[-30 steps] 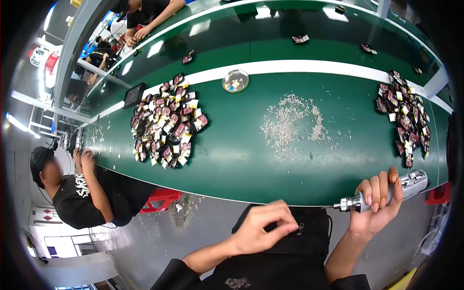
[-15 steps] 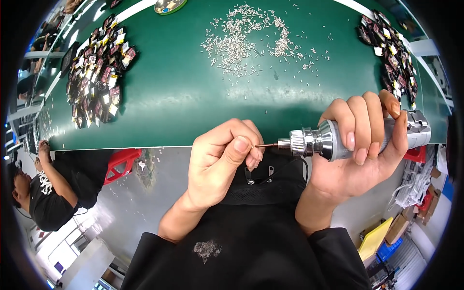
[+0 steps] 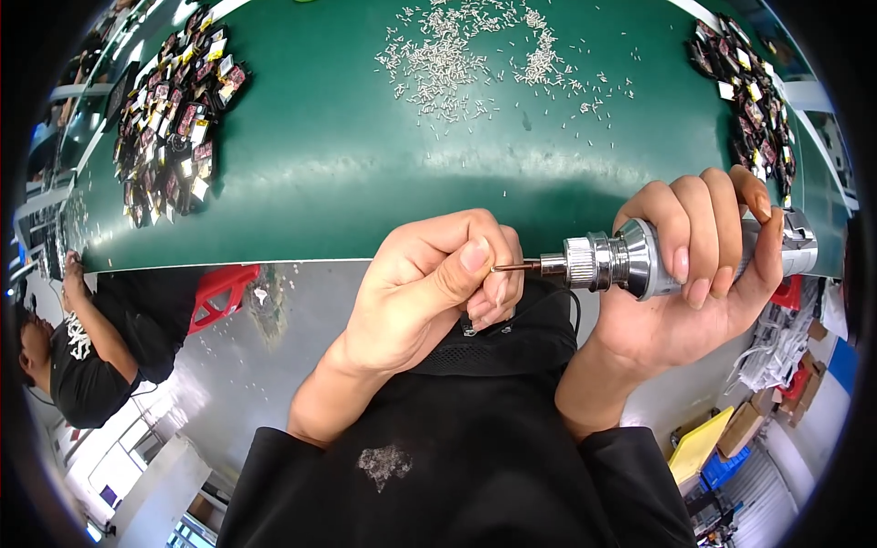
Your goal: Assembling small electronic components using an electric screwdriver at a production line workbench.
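My right hand (image 3: 699,269) wraps round a grey and silver electric screwdriver (image 3: 594,263), held level with its bit pointing left. The thin brown bit (image 3: 521,267) reaches to the fingertips of my left hand (image 3: 429,288). There the thumb and forefinger pinch together at the bit's tip; a tiny shiny bit of something shows between them, too small to name. Both hands are raised in front of the table's near edge. On the green table (image 3: 320,205), farther off, lies a scattered pile of small silver screw-like pieces (image 3: 438,68).
A heap of small black assemblies with white and yellow tags (image 3: 174,128) lies at the left, and a similar heap (image 3: 754,105) at the right. A person in black (image 3: 100,356) sits at far left beside a red stool (image 3: 219,292). Boxes (image 3: 740,429) stand at lower right.
Both hands and the screwdriver have shifted slightly right; my left hand has moved more, closing up along the bit. The table and its heaps sit a little higher in view.
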Demonstrator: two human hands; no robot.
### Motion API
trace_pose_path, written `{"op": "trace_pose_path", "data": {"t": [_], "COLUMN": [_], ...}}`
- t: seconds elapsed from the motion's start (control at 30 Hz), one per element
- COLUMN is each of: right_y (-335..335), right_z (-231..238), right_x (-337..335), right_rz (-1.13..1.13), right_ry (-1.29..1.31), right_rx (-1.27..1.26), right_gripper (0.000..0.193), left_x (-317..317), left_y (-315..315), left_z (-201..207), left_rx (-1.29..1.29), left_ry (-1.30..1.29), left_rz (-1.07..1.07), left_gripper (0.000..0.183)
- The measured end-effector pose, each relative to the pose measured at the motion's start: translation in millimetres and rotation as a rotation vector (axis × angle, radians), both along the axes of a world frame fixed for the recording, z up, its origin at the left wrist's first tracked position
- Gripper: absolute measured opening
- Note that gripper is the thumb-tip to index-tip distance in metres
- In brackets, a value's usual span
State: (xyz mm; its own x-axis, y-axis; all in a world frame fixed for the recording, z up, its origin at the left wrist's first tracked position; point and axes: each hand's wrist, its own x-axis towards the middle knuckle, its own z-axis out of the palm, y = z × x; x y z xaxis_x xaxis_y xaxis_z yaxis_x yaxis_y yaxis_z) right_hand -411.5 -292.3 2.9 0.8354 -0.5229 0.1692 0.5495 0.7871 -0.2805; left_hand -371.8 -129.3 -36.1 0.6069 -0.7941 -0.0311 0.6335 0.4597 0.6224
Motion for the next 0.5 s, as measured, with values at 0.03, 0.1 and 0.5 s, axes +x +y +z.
{"op": "trace_pose_path", "data": {"t": [0.03,0.1,0.5], "right_y": [-0.4,-0.6,-4.3], "right_z": [-0.3,-0.1,-4.6], "right_x": [0.3,1.1,-9.3], "right_rz": [0.011,0.008,-0.067], "right_ry": [-0.003,0.01,0.048], "right_rx": [-0.005,-0.019,-0.125], "right_gripper": [0.011,0.011,0.011], "left_x": [0.8,0.7,-11.6], "left_y": [0.5,0.7,-5.4], "left_z": [-0.1,1.1,10.2], "left_rx": [0.0,0.026,0.61], "left_ry": [-0.009,0.013,-0.681], "left_rz": [-0.027,-0.022,0.263], "left_gripper": [0.03,0.029,0.011]}}
